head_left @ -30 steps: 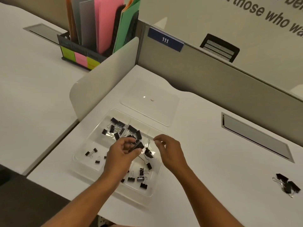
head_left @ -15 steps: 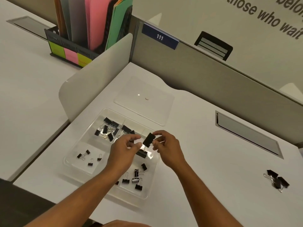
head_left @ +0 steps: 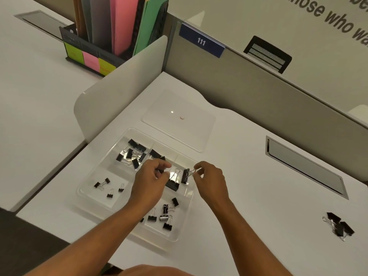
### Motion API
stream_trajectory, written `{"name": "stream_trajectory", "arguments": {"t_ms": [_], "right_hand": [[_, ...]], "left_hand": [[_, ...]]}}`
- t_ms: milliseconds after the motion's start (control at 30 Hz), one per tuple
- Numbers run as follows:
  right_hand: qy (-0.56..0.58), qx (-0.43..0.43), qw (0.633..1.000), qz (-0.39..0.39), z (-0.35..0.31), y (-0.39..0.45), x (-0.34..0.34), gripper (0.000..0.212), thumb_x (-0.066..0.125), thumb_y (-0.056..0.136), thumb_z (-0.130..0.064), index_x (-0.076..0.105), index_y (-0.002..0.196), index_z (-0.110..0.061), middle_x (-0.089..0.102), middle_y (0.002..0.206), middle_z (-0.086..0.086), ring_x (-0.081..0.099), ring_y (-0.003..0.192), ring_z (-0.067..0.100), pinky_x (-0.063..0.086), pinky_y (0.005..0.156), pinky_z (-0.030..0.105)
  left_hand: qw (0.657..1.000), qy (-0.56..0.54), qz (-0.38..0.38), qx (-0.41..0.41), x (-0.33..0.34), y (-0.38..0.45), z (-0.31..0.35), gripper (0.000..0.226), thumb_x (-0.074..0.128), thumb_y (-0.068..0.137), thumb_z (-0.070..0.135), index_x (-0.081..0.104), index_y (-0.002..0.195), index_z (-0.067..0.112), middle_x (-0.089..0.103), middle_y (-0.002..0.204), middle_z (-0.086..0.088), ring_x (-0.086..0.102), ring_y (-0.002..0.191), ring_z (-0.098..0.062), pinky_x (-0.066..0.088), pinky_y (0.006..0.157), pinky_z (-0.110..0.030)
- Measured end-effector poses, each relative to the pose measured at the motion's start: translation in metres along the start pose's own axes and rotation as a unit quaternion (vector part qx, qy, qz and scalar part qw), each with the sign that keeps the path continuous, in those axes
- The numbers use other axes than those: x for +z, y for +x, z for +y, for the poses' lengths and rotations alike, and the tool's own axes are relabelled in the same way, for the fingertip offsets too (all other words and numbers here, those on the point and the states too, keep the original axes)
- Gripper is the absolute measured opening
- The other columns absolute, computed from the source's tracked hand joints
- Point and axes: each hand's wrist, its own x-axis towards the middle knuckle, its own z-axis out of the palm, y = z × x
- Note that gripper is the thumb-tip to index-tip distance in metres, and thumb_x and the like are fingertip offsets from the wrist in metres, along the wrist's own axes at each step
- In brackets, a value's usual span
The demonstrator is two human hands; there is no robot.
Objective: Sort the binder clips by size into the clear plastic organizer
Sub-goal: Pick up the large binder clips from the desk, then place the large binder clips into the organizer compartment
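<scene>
Right, main risk is a mis-drop: right hand (head_left: 209,176) pinches a large binder clip (head_left: 185,176) by its wire handle, so it hangs loose above the organizer (head_left: 185,198), over the far-right cells. Held by the wire only, it can swing and land across a divider or in the wrong size bin.

Left hand (head_left: 151,176) has fingers curled in a grip around something small at the fingertips; can't tell exactly what, possibly the handle of the second big clip (head_left: 172,185) lying just beside it. If both clips go down together, the wires could tangle.

Other cells: medium clips (head_left: 132,153) piled far left, small clips (head_left: 108,187) near left, mixed-looking batch (head_left: 165,216) near right, partly hidden by the left forearm. That arm is low over the tray, so a sweep could nudge the clips or shift the light tray.

The clear lid (head_left: 179,120) lies beyond the tray on the desk (head_left: 258,196). Unsorted clip pile (head_left: 338,226) sits well apart to the right, so each reach takes the eyes off the tray.
</scene>
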Motion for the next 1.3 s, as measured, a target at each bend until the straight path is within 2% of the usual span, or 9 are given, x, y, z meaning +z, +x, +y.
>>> {"name": "stream_trajectory", "arguments": {"t_ms": [100, 233, 400, 567, 800, 900, 1100, 1200, 1300], "right_hand": [[-0.007, -0.021, 1.0, -0.017, 0.003, 0.0, 0.005, 0.016, 0.067, 0.097, -0.025, 0.075, 0.111, -0.023, 0.072, 0.095, -0.009, 0.066, 0.085, 0.01, 0.052, 0.074, 0.026], [-0.062, -0.075, 0.995, 0.015, -0.001, 0.005, 0.008, 0.016, 0.063, 0.1, -0.022, 0.078, 0.102, -0.017, 0.075, 0.098, -0.003, 0.066, 0.091, 0.018, 0.058, 0.079, 0.038], [-0.253, -0.232, 0.939, 0.041, -0.004, 0.01, 0.005, 0.022, 0.077, 0.076, 0.004, 0.07, 0.075, -0.016, 0.061, 0.073, -0.001, 0.052, 0.074, 0.024, 0.046, 0.051, 0.038], [-0.32, -0.319, 0.891, -0.035, -0.004, -0.01, 0.008, 0.021, 0.067, 0.087, 0.0, 0.067, 0.078, -0.018, 0.065, 0.075, -0.001, 0.053, 0.085, 0.025, 0.029, 0.068, 0.037], [-0.186, -0.206, 0.96, 0.03, 0.002, -0.021, -0.012, 0.041, 0.058, 0.086, 0.012, 0.078, 0.105, -0.02, 0.075, 0.096, 0.003, 0.059, 0.089, 0.029, 0.049, 0.078, 0.043], [-0.075, -0.134, 0.982, 0.108, 0.028, -0.031, -0.026, 0.034, 0.064, 0.092, 0.002, 0.078, 0.111, -0.023, 0.078, 0.107, -0.003, 0.066, 0.096, 0.024, 0.055, 0.087, 0.041], [0.052, -0.051, 0.982, 0.172, 0.111, -0.068, -0.053, 0.025, 0.062, 0.098, -0.015, 0.071, 0.119, -0.027, 0.072, 0.118, -0.014, 0.061, 0.108, 0.011, 0.047, 0.098, 0.032], [0.062, -0.01, 0.979, 0.193, 0.159, -0.079, -0.072, 0.026, 0.061, 0.098, -0.016, 0.069, 0.12, -0.027, 0.07, 0.12, -0.015, 0.061, 0.112, 0.011, 0.043, 0.1, 0.03], [0.095, 0.024, 0.969, 0.225, 0.213, -0.088, -0.097, 0.026, 0.062, 0.098, -0.015, 0.069, 0.12, -0.027, 0.07, 0.12, -0.015, 0.06, 0.112, 0.01, 0.048, 0.1, 0.034]], "left_hand": [[1.0, 0.005, -0.004, 0.001, 0.006, -0.003, 0.001, 0.024, 0.07, 0.094, 0.011, 0.071, 0.102, 0.034, 0.066, 0.106, 0.009, 0.062, 0.087, -0.014, 0.047, 0.075, -0.019], [1.0, 0.007, -0.002, 0.007, 0.018, -0.007, 0.005, 0.024, 0.07, 0.095, 0.012, 0.07, 0.1, 0.036, 0.067, 0.107, 0.011, 0.062, 0.083, -0.01, 0.046, 0.073, -0.017], [1.0, 0.027, 0.008, 0.013, 0.028, -0.011, 0.008, 0.027, 0.069, 0.095, 0.012, 0.069, 0.099, 0.038, 0.065, 0.108, 0.013, 0.061, 0.084, -0.006, 0.043, 0.066, -0.01], [0.999, 0.028, 0.013, 0.029, 0.032, -0.016, 0.01, 0.029, 0.069, 0.094, 0.01, 0.069, 0.098, 0.039, 0.065, 0.108, 0.014, 0.061, 0.084, -0.008, 0.046, 0.069, -0.018], [0.996, 0.069, 0.014, 0.057, 0.04, -0.021, 0.008, 0.023, 0.067, 0.096, 0.01, 0.071, 0.106, 0.03, 0.062, 0.111, 0.015, 0.062, 0.087, -0.002, 0.046, 0.064, -0.009], [0.993, 0.085, -0.004, 0.084, 0.055, -0.024, 0.008, 0.023, 0.065, 0.096, 0.009, 0.072, 0.11, 0.027, 0.064, 0.112, 0.015, 0.064, 0.095, -0.003, 0.051, 0.074, -0.019], [0.968, 0.143, -0.108, 0.179, 0.131, -0.043, 0.022, 0.033, 0.063, 0.098, 0.013, 0.067, 0.123, 0.034, 0.057, 0.12, 0.031, 0.053, 0.112, 0.013, 0.04, 0.089, -0.004], [0.945, 0.174, -0.163, 0.225, 0.186, -0.054, 0.029, 0.036, 0.061, 0.1, 0.016, 0.064, 0.132, 0.031, 0.059, 0.134, 0.021, 0.055, 0.123, 0.005, 0.041, 0.103, -0.012], [0.922, 0.209, -0.212, 0.248, 0.25, -0.07, 0.029, 0.037, 0.061, 0.102, 0.02, 0.06, 0.137, 0.032, 0.057, 0.14, 0.02, 0.054, 0.128, 0.001, 0.039, 0.103, -0.014]]}}
